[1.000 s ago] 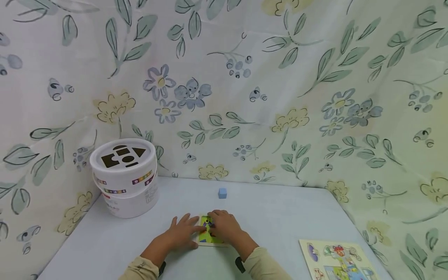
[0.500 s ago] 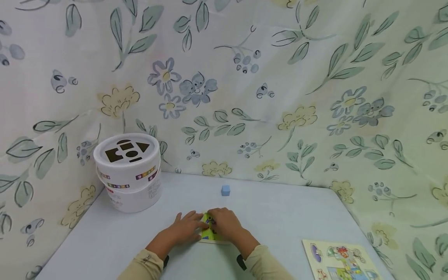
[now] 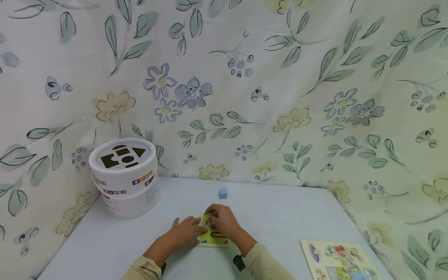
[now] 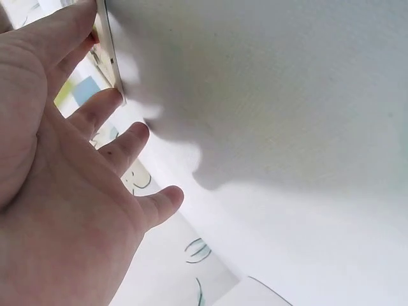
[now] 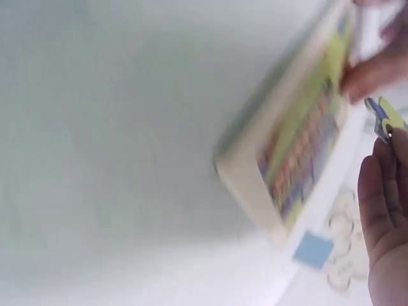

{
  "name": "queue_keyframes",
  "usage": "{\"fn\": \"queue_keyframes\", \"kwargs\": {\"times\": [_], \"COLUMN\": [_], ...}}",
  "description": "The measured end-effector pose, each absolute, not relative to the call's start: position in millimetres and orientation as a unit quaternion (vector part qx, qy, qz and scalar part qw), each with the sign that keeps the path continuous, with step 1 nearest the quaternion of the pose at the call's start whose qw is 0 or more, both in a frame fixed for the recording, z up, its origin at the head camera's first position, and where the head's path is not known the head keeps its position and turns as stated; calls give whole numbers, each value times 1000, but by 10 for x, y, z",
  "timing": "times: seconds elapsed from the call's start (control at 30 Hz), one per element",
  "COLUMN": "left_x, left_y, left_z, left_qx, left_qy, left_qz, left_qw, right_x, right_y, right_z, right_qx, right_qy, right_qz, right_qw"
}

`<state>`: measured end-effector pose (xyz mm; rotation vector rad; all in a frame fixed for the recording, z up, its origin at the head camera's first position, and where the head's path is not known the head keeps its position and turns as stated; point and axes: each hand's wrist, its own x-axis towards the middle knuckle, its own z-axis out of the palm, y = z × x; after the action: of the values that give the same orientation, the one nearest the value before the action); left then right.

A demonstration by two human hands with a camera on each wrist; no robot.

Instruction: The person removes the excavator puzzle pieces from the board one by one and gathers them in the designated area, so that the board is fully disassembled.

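A small picture puzzle board point(image 3: 217, 240), green with a pale frame, lies on the table in front of me. My left hand point(image 3: 182, 234) is at its left side, fingers spread and the thumb laid over the picture; in the left wrist view, fingertips point(image 4: 105, 99) meet the frame's edge. My right hand point(image 3: 225, 222) is over the board's upper right. In the right wrist view it pinches a thin yellow and blue puzzle piece point(image 5: 386, 120) between thumb and fingers, apart from the board. Part of that piece is cut off by the frame edge.
A blue cube point(image 3: 223, 193) sits behind the board. At the back left stands a white bucket point(image 3: 131, 198) with shape holes in its lid. A larger puzzle board point(image 3: 344, 260) lies at the front right. Flowered cloth point(image 3: 224, 97) hangs behind the table.
My right hand has raised the puzzle piece off the board, and an orange part of the picture now shows beneath. The left hand stays at the board's left side.
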<state>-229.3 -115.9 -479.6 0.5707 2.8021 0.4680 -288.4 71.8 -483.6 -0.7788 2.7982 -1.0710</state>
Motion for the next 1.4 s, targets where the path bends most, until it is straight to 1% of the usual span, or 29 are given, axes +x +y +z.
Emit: {"fn": "queue_keyframes", "kwargs": {"times": [0.17, 0.27, 0.37, 0.43, 0.53, 0.73, 0.83, 0.87, 0.97, 1.13, 1.4], "left_x": [-2277, -2283, -2294, -2296, -2300, -2300, -2301, -2302, -2304, -2308, -2313], "left_y": [-1185, -1192, -1178, -1178, -1197, -1203, -1193, -1190, -1182, -1169, -1177], "left_z": [-4820, -4820, -4842, -4860, -4896, -4891, -4868, -4863, -4854, -4864, -4856], "left_qx": [180, 179, 182, 184, 188, 191, 192, 192, 191, 193, 198], "left_qy": [962, 960, 958, 957, 957, 955, 955, 955, 957, 957, 958], "left_qz": [166, 174, 181, 184, 182, 183, 183, 182, 175, 170, 164], "left_qw": [122, 123, 125, 126, 126, 131, 131, 131, 129, 134, 131], "right_x": [-3056, -3099, -3105, -3109, -3119, -3084, -3057, -3047, -3019, -2942, -2944], "right_y": [1149, 1383, 1514, 1531, 1501, 1416, 1282, 1217, 1004, 832, 805], "right_z": [-4804, -4859, -4925, -4964, -5010, -4997, -4975, -4971, -4977, -4951, -4869], "right_qx": [-167, -127, -123, -123, -125, -119, -137, -148, -203, -266, -291], "right_qy": [907, 912, 906, 903, 908, 923, 923, 922, 927, 939, 940], "right_qz": [-386, -385, -394, -398, -384, -355, -347, -342, -290, -187, -158], "right_qw": [31, 64, 97, 110, 112, 89, 95, 105, 126, 109, 77]}}
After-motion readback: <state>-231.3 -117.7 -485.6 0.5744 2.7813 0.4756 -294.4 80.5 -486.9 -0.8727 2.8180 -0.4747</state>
